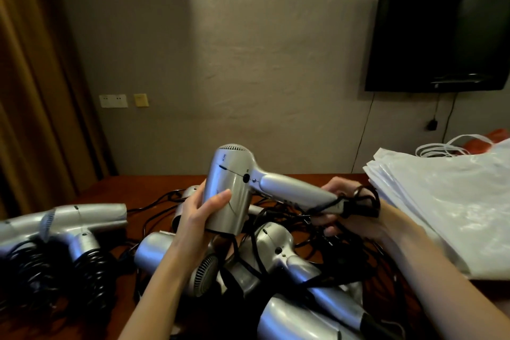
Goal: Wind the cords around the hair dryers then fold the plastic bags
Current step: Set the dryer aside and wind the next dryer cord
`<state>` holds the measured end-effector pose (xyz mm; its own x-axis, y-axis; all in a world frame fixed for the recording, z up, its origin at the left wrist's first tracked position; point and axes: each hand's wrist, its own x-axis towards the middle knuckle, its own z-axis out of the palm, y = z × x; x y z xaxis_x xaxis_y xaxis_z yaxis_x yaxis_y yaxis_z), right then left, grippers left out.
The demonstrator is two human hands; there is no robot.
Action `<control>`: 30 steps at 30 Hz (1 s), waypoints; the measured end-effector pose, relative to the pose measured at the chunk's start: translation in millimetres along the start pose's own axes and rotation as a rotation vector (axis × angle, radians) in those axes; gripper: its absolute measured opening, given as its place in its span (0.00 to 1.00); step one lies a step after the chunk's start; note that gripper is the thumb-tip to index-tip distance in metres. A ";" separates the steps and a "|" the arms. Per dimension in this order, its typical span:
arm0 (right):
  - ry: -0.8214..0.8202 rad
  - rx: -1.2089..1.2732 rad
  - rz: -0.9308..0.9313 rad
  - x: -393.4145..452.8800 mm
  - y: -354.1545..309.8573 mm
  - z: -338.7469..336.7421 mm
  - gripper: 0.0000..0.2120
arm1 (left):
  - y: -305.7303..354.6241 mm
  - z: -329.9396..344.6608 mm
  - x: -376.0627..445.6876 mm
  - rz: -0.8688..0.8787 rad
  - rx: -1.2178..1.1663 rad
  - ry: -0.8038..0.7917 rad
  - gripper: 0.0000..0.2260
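Dryer (234, 188) up above the table (138, 182), barrel clasped in the left hand (198, 215), while the right hand (356, 215) pinches a loop of cord (364, 201) at the handle's end. Best bet now: keep that cord taut and lay each turn snug beside the last. Two wound dryers (69, 234) sit left, at least four more lie tangled below, one stack of bags (441, 201) waits right.

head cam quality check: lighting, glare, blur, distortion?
Head view: dim, warm room light; soft highlights on the held hair dryer and the plastic bags; dark cords merge into shadow; edges are soft and bowed by the wide-angle lens; the finished dryers at left look slightly blurred.
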<state>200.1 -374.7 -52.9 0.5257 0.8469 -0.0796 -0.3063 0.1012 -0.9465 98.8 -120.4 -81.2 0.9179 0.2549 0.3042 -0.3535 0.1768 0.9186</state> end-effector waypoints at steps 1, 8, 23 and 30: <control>0.091 -0.116 -0.062 1.7 0.1 -5.4 0.26 | 0.1 0.4 -0.4 0.003 0.014 -0.009 0.22; 0.307 -0.576 -0.074 -9.7 -33.8 13.6 0.07 | -1.6 -11.9 1.7 0.059 0.145 0.033 0.27; 0.495 -1.060 -0.309 -17.8 -33.6 71.0 0.11 | -2.7 -7.0 0.8 0.221 0.309 0.230 0.42; 0.234 -0.568 -0.305 -7.4 -24.0 81.1 0.13 | -2.0 -11.4 0.9 0.158 0.100 0.367 0.32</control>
<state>139.2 -341.0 -4.3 0.6999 0.6822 0.2115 0.3124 -0.0262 -0.9496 98.3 -109.7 -85.6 0.7217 0.5972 0.3499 -0.4491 0.0195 0.8933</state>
